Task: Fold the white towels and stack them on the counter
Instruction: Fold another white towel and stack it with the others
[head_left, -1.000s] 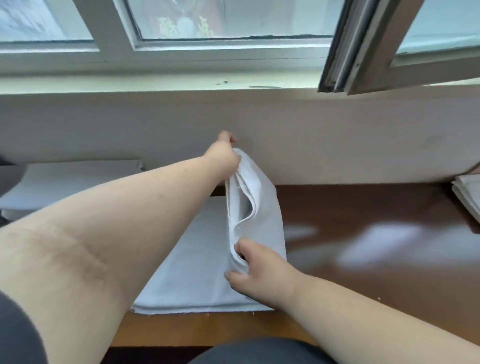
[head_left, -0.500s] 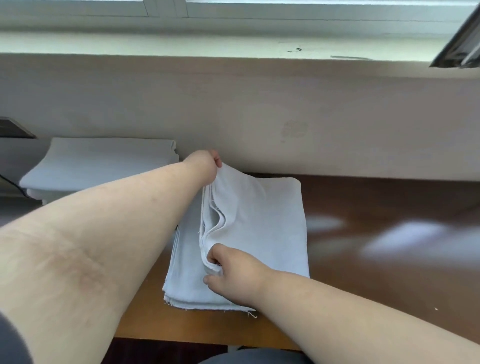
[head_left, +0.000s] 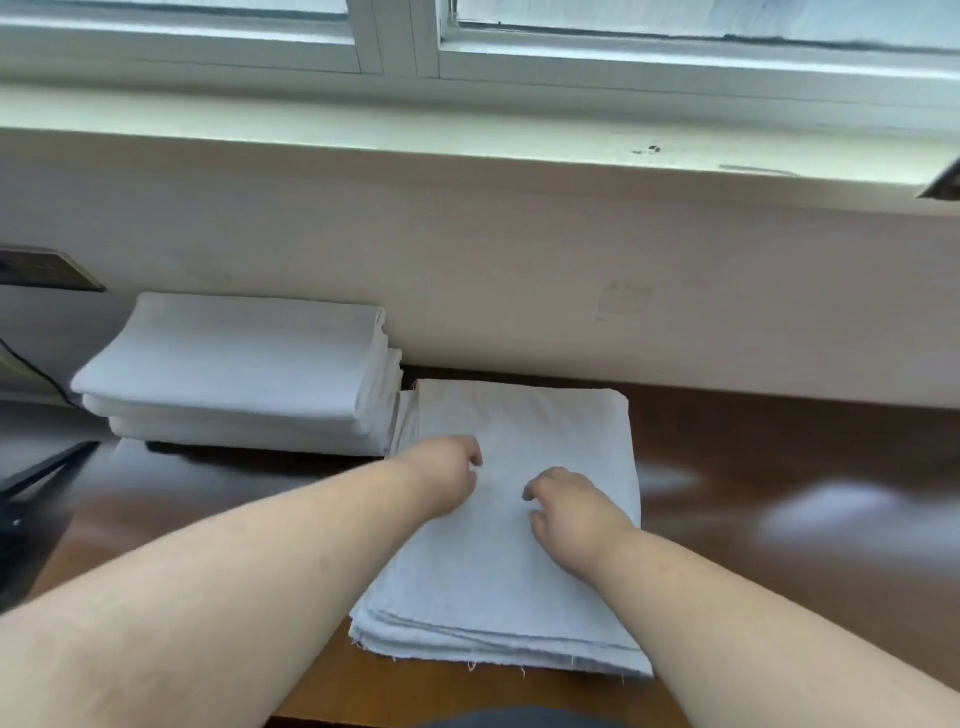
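Observation:
A folded white towel (head_left: 524, 426) lies flat on the brown counter (head_left: 779, 467), its layered edges toward me. My left hand (head_left: 447, 475) rests on its left half, fingers loosely curled and pointing down onto the cloth. My right hand (head_left: 566, 506) sits on the towel just to the right, fingers bent, fingertips touching the fabric. Neither hand holds any cloth. A stack of folded white towels (head_left: 234, 374) stands to the left against the wall, touching the towel's far left corner.
The wall (head_left: 571, 270) and window sill (head_left: 467, 140) rise right behind the counter. A dark object (head_left: 41, 270) is mounted on the wall at far left, with a black cable and stand below. Shiny bare counter stretches to the right.
The raised half of the towel has been laid down flat. Both hands let go of its edge and now rest on top. The view shifted left, showing more of the stack.

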